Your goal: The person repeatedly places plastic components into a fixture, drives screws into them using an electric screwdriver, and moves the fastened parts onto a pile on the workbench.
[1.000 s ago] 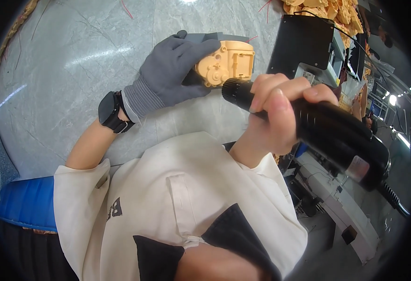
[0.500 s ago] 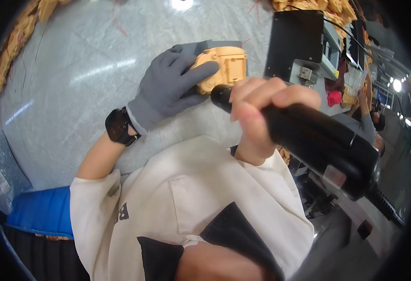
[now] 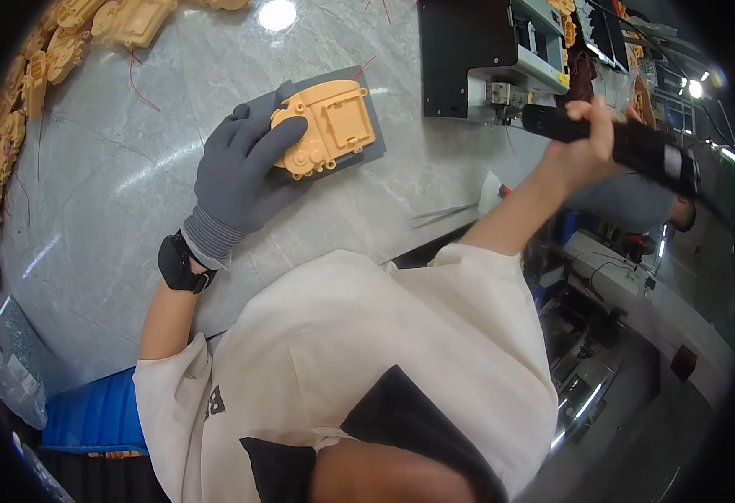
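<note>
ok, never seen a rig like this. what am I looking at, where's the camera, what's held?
No robot here: these are a person's own hands. The camera is a wide fisheye worn on the head, looking down, so straight edges bend near the rim.

The grey-gloved left hand holds an orange plastic housing over a dark grey block on the grey marbled table. The bare right hand grips a black handheld tool, out to the right, apart from the housing.

Similar orange parts line the upper left; a black-and-grey machine stands upper right.
</note>
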`<state>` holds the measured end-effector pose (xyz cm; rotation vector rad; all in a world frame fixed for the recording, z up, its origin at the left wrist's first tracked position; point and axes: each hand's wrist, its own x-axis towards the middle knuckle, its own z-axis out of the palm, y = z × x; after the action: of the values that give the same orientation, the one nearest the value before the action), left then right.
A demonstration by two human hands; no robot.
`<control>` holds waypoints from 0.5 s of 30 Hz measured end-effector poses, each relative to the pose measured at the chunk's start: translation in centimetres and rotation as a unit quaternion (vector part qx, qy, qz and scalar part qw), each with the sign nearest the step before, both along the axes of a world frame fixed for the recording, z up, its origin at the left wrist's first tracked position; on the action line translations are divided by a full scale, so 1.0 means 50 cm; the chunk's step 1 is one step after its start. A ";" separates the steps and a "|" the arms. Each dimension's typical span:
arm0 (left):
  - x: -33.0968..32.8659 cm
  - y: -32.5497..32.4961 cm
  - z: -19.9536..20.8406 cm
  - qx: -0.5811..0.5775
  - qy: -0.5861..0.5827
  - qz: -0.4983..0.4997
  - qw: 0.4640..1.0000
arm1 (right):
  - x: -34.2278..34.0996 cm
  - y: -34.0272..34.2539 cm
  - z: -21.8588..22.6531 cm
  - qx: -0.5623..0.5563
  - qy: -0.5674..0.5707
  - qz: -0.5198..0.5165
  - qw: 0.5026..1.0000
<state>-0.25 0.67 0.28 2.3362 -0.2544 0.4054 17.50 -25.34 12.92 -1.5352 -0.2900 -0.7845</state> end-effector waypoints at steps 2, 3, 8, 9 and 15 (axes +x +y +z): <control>-0.006 0.002 0.004 0.002 0.003 0.006 1.000 | 0.000 0.008 -0.012 -0.018 0.042 0.026 0.999; -0.006 0.002 0.005 0.000 0.003 0.013 1.000 | 0.001 0.011 -0.012 -0.025 0.044 0.040 0.998; -0.004 -0.005 -0.006 -0.014 -0.004 0.020 1.000 | -0.101 0.035 -0.003 0.005 0.139 0.140 0.980; -0.005 -0.007 -0.004 -0.023 -0.010 0.005 1.000 | -0.126 0.053 0.003 0.043 0.138 0.178 0.973; -0.005 -0.011 -0.005 -0.040 -0.015 -0.023 0.999 | -0.178 0.246 0.031 -0.133 0.115 0.262 0.949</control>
<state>-0.53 0.14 0.05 2.2437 -0.2995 0.4207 8.62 -13.05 14.45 -1.6765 -0.6175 -0.1478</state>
